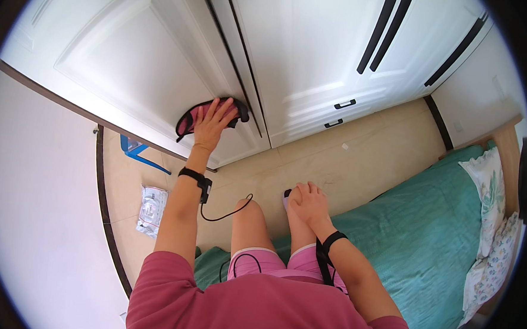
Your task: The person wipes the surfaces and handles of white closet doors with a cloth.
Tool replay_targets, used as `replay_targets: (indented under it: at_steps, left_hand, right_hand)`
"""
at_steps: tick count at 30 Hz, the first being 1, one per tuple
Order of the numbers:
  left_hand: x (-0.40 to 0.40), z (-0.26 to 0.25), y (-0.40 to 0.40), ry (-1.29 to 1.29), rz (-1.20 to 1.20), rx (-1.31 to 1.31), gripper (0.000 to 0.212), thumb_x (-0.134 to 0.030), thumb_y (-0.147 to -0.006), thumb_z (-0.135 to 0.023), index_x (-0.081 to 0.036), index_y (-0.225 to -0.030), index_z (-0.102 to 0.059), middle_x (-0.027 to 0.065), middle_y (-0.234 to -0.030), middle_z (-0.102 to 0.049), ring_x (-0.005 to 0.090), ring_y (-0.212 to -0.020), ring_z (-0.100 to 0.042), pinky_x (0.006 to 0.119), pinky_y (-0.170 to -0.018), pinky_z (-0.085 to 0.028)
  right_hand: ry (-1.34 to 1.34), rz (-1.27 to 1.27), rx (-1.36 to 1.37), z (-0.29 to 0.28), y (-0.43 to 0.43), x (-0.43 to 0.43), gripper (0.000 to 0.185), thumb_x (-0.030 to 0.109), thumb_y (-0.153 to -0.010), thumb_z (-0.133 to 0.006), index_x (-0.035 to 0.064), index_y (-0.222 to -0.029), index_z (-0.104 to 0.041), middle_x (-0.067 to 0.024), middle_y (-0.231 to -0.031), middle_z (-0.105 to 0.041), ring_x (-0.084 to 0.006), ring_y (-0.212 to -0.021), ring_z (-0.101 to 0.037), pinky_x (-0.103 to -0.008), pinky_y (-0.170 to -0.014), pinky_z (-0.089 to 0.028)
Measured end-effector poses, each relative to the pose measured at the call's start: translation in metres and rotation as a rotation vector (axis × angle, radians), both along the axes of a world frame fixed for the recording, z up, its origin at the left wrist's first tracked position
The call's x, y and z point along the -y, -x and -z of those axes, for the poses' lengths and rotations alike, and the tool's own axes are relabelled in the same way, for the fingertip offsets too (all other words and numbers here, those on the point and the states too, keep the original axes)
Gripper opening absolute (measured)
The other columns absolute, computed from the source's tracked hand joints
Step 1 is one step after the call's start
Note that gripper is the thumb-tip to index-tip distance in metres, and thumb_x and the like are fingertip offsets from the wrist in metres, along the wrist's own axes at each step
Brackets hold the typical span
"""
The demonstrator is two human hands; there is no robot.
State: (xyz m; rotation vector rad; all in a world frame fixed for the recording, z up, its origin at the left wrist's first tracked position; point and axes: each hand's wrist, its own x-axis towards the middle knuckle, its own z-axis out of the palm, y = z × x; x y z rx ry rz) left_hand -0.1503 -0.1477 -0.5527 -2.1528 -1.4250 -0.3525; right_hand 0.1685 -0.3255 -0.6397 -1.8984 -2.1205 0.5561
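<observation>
My left hand (211, 125) presses a pink cloth pad with black edging (185, 124) flat against a white wardrobe door (117, 49). The fingers are spread over the pad, and part of it is hidden beneath them. Around my left forearm sits a black strap with a small box (205, 190), from which a thin cable (225, 219) loops over my left knee. My right hand (310, 203) rests on my right knee, with no object visible in it. A black band (333, 241) circles the right wrist.
A green-covered bed (412, 226) with patterned pillows (490, 194) lies to my right. On the tiled floor (362, 156) at left are a clear plastic package (152, 210) and a blue-framed item (141, 151). Black handles (377, 36) project from the wardrobe.
</observation>
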Motion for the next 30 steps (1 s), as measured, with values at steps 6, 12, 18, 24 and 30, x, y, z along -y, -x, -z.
replay_targets:
  at_steps: [6, 12, 18, 24, 30]
  left_hand:
    - [-0.001, -0.069, 0.044, -0.295, -0.023, -0.055, 0.053, -0.019, -0.07, -0.063, -0.024, -0.122, -0.052, 0.0046, -0.146, -0.034, 0.0349, -0.134, -0.028, 0.063, -0.101, -0.02]
    - [-0.006, -0.186, 0.043, -0.779, -0.093, 0.376, 0.05, -0.011, -0.065, -0.062, -0.007, -0.113, -0.052, 0.0267, -0.144, -0.031, 0.0525, -0.134, -0.02, 0.072, -0.099, -0.009]
    - [-0.027, -0.14, 0.041, -0.98, -0.088, 0.606, 0.061, -0.018, -0.073, -0.055, 0.004, -0.127, -0.041, 0.0363, -0.142, -0.026, 0.0553, -0.13, -0.024, 0.067, -0.101, -0.013]
    - [0.014, -0.001, 0.032, -0.592, -0.232, 0.762, 0.06, -0.008, -0.072, -0.057, 0.009, -0.128, -0.04, 0.0316, -0.137, -0.035, 0.0457, -0.125, -0.035, 0.056, -0.105, -0.024]
    - [-0.002, 0.025, 0.021, -0.505, -0.562, 1.781, 0.032, -0.007, -0.082, -0.051, 0.003, -0.112, -0.051, 0.0214, -0.109, -0.057, 0.0312, -0.101, -0.055, 0.04, -0.092, -0.04]
  right_hand:
    - [-0.018, -0.019, -0.06, 0.004, 0.008, 0.001, 0.053, 0.035, -0.075, -0.062, 0.0175, -0.124, -0.052, -0.0176, -0.127, -0.049, -0.0381, -0.11, -0.05, -0.0486, -0.089, -0.043]
    - [-0.054, 0.011, -0.092, 0.012, -0.007, -0.002, 0.052, 0.034, -0.074, -0.063, 0.0153, -0.122, -0.053, -0.0186, -0.126, -0.049, -0.0383, -0.109, -0.05, -0.0482, -0.089, -0.044]
    - [-0.005, 0.015, -0.101, -0.001, -0.007, -0.006, 0.051, 0.031, -0.073, -0.063, 0.0145, -0.121, -0.053, -0.0196, -0.126, -0.05, -0.0393, -0.11, -0.05, -0.0463, -0.092, -0.043]
    - [-0.003, 0.028, -0.061, 0.002, -0.013, -0.005, 0.052, 0.03, -0.074, -0.062, 0.0143, -0.122, -0.052, -0.0199, -0.125, -0.05, -0.04, -0.109, -0.051, -0.0454, -0.092, -0.044]
    - [-0.009, 0.014, -0.07, 0.002, -0.009, -0.001, 0.052, 0.031, -0.074, -0.061, 0.0143, -0.122, -0.052, -0.0198, -0.126, -0.049, -0.0404, -0.109, -0.05, -0.0453, -0.092, -0.044]
